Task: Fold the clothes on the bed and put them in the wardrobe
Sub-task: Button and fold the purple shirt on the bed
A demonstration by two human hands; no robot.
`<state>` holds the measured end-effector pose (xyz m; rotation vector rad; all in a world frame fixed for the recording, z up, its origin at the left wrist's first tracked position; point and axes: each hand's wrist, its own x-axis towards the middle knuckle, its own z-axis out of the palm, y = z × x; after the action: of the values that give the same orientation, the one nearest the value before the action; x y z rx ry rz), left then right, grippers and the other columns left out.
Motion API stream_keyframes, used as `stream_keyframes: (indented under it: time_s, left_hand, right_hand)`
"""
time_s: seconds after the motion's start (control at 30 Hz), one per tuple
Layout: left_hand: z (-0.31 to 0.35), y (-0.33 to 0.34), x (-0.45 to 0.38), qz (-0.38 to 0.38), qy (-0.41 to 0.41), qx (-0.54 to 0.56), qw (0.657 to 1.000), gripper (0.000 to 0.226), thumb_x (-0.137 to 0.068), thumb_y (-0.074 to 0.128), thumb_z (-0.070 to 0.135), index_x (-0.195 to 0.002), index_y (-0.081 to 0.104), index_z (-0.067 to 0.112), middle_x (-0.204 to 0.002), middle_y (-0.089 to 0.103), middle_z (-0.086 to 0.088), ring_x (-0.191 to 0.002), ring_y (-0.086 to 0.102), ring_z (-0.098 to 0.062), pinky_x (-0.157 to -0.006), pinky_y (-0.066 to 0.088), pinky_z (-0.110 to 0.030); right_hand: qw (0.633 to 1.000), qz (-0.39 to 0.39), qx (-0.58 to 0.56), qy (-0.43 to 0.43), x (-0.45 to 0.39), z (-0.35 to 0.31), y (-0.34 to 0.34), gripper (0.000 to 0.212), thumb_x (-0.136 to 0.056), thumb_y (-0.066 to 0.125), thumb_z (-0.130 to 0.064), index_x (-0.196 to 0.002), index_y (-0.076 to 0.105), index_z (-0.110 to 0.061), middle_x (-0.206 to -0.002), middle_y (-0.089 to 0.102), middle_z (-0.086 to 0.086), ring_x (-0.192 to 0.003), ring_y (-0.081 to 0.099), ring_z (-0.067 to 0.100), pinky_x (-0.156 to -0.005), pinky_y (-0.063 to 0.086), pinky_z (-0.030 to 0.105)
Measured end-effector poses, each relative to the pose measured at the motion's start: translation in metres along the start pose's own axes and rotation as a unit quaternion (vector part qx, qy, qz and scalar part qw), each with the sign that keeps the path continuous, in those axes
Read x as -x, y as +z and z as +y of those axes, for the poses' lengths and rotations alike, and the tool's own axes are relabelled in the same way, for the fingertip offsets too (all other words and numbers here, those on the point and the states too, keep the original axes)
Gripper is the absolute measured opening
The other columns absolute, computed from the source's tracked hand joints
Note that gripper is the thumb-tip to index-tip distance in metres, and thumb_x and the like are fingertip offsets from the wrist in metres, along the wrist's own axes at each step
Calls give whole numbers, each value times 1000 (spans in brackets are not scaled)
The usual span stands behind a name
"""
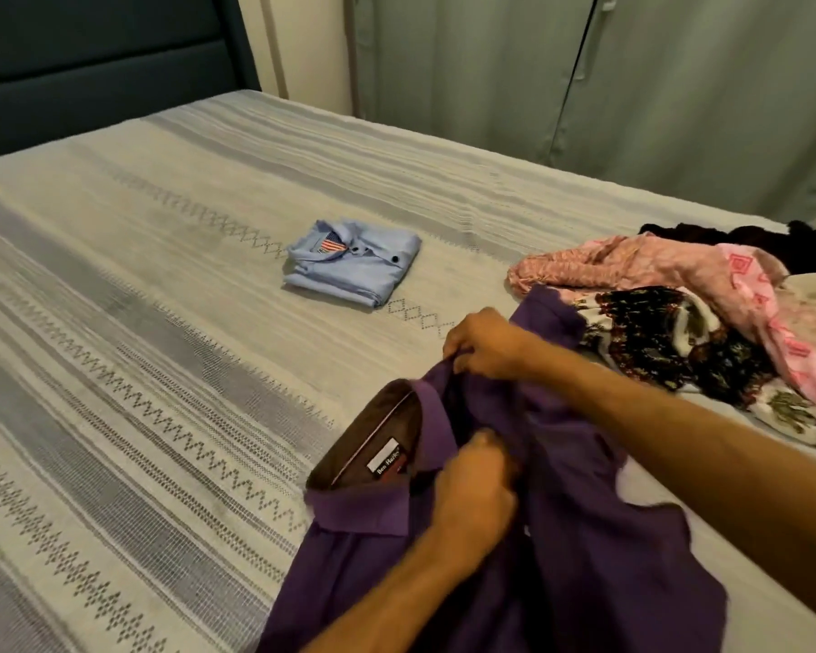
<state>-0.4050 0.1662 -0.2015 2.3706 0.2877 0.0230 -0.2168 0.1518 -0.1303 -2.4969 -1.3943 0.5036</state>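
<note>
Lying near the bed's [137, 285] front edge, a purple collared shirt [585, 558] is bunched up under two hands. The left hand [474, 497] pinches the cloth just beside the collar, fingers curled tight. The right hand [484, 344] grips a fold farther up. A folded light blue shirt [349, 261] sits in the middle of the bed. Unfolded clothes [707, 322] are piled by the right edge.

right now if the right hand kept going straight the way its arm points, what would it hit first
The right hand, gripping the purple shirt, points up and left across the bedspread. Past the shirt's edge the line runs over bare bedspread; the folded blue shirt looks like the first thing met, though depth is uncertain.
</note>
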Motion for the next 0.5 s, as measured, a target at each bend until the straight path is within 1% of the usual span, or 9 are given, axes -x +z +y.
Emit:
stream_keyframes:
  time_s: [0.07,0.13,0.2,0.27,0.3,0.37,0.4,0.43,0.5]
  left_hand:
    - [-20,-49,9,82,68,36,994,10,-96,56,28,-95,66,24,-97,64,0,-85,66,-23,-79,53,-47]
    - [-27,-120,15,132,124,61,982,16,-98,61,41,-92,70,29,-93,65,5,-68,65,-9,-68,56,-38]
    - [-8,-194,27,134,191,44,971,17,-96,62,46,-96,70,31,-97,66,4,-61,66,-10,-62,55,-31]
    - [25,-254,41,139,245,-12,960,18,-96,60,44,-100,69,30,-101,67,5,-72,67,-8,-67,52,-23]
    - [44,-277,48,144,270,-45,951,23,-97,57,44,-102,70,26,-105,66,7,-82,66,-6,-71,51,-22]
    - [87,-304,63,115,338,-134,925,32,-100,51,46,-108,72,22,-109,63,12,-94,63,-6,-74,50,-24]
    - [115,-309,73,88,380,-194,900,34,-102,47,46,-111,72,24,-110,61,13,-95,62,-6,-74,51,-25]
    - [138,-311,82,57,416,-258,870,35,-104,43,46,-114,71,27,-111,59,14,-94,60,-4,-73,51,-25]
    - [173,-315,97,-6,442,-324,836,33,-105,38,46,-116,66,34,-112,56,18,-93,59,-3,-73,52,-28]
  right_hand:
    - [992,-13,-107,59,47,11,-46,16,-83,83,-8,-99,82,-12,-89,79,-3,-77,67,4,-69,45,9]
    - [961,-51,-247,110,102,13,-83,14,-86,81,-8,-100,81,-8,-89,78,-1,-79,69,6,-72,54,17]
    - [930,-35,-332,155,157,15,-118,13,-88,78,-5,-99,77,2,-88,74,5,-77,69,10,-66,57,21]
    - [903,35,-372,212,204,24,-161,21,-79,86,-10,-95,75,-1,-88,71,5,-73,67,10,-63,60,22]
    - [885,59,-395,238,224,29,-184,39,-68,95,-15,-99,74,-3,-94,70,7,-77,66,12,-68,63,25]
    - [843,108,-450,273,272,33,-229,67,-54,102,-19,-111,70,-8,-108,67,11,-87,64,17,-93,61,39]
    - [826,132,-474,275,298,31,-251,60,-59,98,-16,-111,69,-8,-109,67,12,-89,65,17,-97,57,44]
    - [812,148,-490,279,319,20,-267,43,-68,89,-12,-106,70,-7,-106,70,11,-86,68,16,-95,57,45]
    - [797,172,-505,283,366,-3,-291,19,-79,75,-10,-98,73,-8,-97,75,8,-77,74,16,-80,62,39]
